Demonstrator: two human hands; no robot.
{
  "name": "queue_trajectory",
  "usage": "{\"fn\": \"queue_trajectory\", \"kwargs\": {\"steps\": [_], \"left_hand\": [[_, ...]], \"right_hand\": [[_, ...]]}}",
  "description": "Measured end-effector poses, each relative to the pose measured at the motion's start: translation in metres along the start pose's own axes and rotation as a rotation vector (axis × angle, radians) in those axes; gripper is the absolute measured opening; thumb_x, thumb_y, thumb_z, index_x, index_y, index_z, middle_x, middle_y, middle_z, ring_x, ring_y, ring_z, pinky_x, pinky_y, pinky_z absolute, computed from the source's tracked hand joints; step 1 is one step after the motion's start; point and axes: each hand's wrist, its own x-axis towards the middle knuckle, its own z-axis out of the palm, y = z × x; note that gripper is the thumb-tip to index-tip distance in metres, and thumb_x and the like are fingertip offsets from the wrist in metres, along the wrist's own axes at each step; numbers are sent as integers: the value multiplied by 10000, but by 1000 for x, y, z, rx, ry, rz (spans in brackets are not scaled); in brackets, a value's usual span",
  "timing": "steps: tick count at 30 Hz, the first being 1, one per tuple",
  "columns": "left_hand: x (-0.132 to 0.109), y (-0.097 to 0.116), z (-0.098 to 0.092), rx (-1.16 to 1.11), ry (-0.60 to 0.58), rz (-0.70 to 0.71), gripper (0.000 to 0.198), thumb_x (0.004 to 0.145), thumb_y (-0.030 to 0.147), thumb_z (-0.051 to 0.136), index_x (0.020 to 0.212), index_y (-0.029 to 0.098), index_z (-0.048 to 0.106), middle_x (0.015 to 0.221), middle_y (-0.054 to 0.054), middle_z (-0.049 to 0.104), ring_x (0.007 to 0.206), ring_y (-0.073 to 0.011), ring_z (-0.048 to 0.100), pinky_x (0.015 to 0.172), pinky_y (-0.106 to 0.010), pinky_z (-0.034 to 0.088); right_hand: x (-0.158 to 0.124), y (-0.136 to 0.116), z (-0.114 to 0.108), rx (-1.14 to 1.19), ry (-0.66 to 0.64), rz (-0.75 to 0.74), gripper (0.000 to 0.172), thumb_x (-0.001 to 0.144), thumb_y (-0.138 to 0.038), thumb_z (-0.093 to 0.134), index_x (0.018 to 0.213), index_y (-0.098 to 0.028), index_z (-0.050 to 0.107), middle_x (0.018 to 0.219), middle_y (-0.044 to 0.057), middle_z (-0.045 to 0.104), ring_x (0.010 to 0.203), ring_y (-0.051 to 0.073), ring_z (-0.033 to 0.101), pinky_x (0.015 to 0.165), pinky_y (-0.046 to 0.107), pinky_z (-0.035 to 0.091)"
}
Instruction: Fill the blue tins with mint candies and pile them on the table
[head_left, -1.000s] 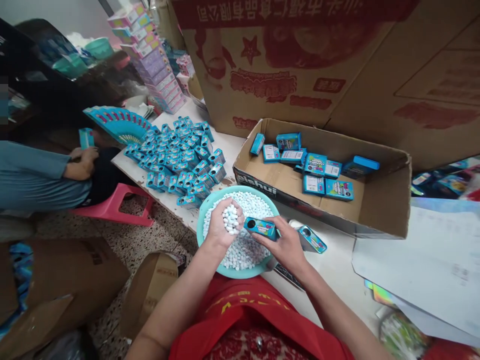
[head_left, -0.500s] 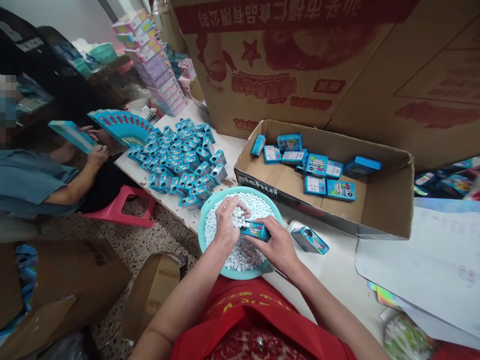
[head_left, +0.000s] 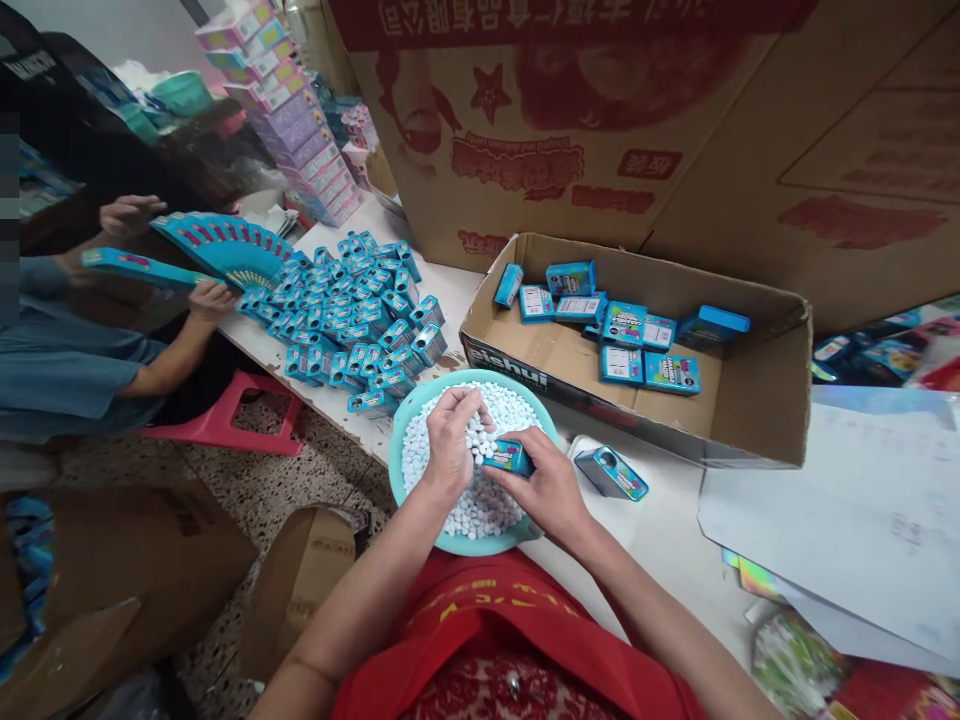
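Bowl [head_left: 409, 428] left of carton [head_left: 757, 425]

Open carton [head_left: 570, 395] at three o'clock — black letters ending "ishui" on its front wall. Big carton [head_left: 600, 120] at twelve — red Chinese print, upside down, unread. Blue tin [head_left: 508, 455] label too blurred.

Bench surroundings, co-worker at far end.
Cardboard tray [head_left: 757, 420] holds blue packs [head_left: 649, 370]; heap of open blue boxes [head_left: 352, 310] on table; lone box [head_left: 613, 473] near tray; big carton [head_left: 600, 120] behind; co-worker's hand [head_left: 212, 298] touching fanned cards [head_left: 225, 245]; pink stool [head_left: 225, 420] beneath.
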Motion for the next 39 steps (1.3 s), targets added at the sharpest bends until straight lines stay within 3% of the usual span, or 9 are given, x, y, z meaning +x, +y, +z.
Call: {"fn": "queue_trajectory", "kwargs": {"steps": [5,20,26,31,39], "left_hand": [[3,4,3,-7,5,48,185,741,306,635,697,170,517,606,39,517,477,-73,485,476,-210,403],[-5,3,4,52,2,-4,205,756,358,627,736,173,540,541,36,551,455,-91,524,523,-227,434],[-8,1,6,39,22,124,166,762,319,639,750,174,559,635,20,574,604,-103,579,658,-249,482],[-8,-1,7,-7,-32,60,162,782,324,602,772,173,543,604,20,580,536,-105,568,580,-242,457],[-13,14,8,-74,-68,50,184,763,356,602,797,192,527,565,25,577,506,-131,577,616,-306,502]], "right_hand": [[1,-2,-2,57,56,-11,263,771,-344,693,980,-220,592,903,49,616,861,216,596,756,338,473],[2,-4,0,87,59,41,257,760,-347,698,970,-233,605,897,44,633,854,223,607,754,348,487],[1,-7,1,109,91,27,258,765,-318,702,985,-228,602,911,39,633,871,214,605,772,338,479],[0,-1,4,133,84,55,272,754,-301,713,992,-228,603,919,38,633,879,215,609,778,340,481],[-1,0,0,175,110,94,267,745,-333,718,977,-247,619,930,31,643,894,214,611,795,350,486]]}}
